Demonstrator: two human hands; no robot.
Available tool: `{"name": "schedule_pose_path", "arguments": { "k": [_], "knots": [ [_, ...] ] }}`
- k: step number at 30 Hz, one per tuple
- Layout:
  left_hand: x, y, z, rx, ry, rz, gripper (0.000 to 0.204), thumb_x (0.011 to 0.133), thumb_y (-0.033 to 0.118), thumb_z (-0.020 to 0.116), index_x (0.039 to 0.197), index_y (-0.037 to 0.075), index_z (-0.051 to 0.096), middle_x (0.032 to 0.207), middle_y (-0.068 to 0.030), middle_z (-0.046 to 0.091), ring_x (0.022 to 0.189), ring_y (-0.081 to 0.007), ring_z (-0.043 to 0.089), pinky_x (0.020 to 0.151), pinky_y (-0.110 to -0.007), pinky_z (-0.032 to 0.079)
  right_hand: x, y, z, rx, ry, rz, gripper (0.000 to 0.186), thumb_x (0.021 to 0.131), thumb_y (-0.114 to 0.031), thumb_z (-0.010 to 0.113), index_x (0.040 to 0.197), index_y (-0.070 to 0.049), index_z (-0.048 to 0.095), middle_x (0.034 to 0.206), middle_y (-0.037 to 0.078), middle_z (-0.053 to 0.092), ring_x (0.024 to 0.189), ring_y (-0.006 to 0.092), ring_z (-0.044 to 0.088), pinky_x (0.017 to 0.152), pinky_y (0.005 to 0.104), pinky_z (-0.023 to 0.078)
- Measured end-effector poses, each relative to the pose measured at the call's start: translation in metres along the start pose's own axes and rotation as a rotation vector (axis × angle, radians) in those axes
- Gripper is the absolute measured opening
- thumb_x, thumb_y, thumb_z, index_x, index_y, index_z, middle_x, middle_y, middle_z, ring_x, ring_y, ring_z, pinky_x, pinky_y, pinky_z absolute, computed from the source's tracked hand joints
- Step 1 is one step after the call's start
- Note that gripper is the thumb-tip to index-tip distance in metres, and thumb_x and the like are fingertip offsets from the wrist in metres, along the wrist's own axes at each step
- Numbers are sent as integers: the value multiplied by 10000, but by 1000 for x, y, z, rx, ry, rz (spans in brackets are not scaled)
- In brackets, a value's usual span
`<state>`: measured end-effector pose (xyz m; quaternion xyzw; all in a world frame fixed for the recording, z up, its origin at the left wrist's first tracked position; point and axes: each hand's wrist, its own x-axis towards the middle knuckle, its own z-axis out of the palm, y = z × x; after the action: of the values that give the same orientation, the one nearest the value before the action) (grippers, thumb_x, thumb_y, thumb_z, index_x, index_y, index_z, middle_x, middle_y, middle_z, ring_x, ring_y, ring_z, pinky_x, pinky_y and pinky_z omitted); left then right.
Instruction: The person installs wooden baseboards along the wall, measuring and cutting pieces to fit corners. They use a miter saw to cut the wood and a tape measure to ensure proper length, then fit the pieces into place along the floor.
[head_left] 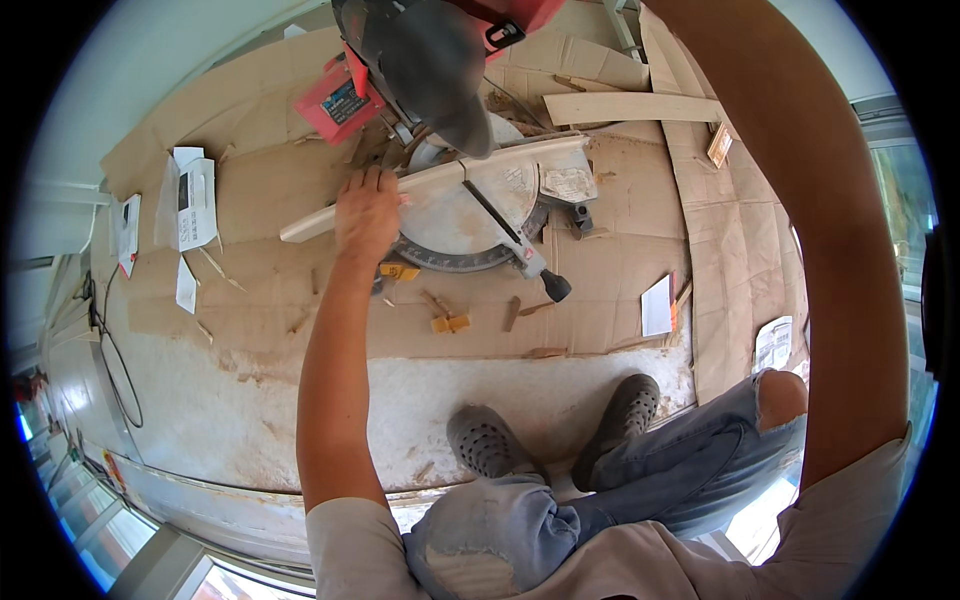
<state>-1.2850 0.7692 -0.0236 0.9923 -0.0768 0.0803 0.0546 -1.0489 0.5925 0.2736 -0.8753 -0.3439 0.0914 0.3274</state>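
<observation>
At ten o'clock my left hand [368,214] clasps a wooden strip [432,181] on the mitre saw [425,80] at twelve; I cannot tell my out-of-view right hand's state.

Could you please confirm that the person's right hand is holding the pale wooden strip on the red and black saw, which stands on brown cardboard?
Not quite: the head view shows the left hand holding the pale wooden strip on the red and black saw, which stands on brown cardboard.
</observation>
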Motion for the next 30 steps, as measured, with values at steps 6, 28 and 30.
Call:
{"name": "schedule_pose_path", "arguments": {
  "k": [6,28,30],
  "knots": [
    [2,3,-4,9,-37,-29,284,844,222,733,1000,35,586,1082,-133,633,1021,-326,594,890,-434,478,17,2,-7,-175,92,-64,486,975,-405,576,1070,54,706,1107,221,714,1014,340,662,929,439,486],
    [-37,12,-16,-46,141,-82,306,840,83,699,1144,68,658,1123,-95,603,1071,-323,575,929,-442,473,-279,234,115,-165,19,258,292,873,-217,749,1123,-93,662,925,120,694,856,299,674,773,395,528],
    [-70,24,-27,-72,100,-125,303,838,55,669,1140,81,678,1110,-99,587,1094,-303,565,922,-427,483,-309,233,97,-75,7,332,279,873,-189,756,1109,-73,663,879,128,694,826,282,666,764,374,524]
  ]
}}
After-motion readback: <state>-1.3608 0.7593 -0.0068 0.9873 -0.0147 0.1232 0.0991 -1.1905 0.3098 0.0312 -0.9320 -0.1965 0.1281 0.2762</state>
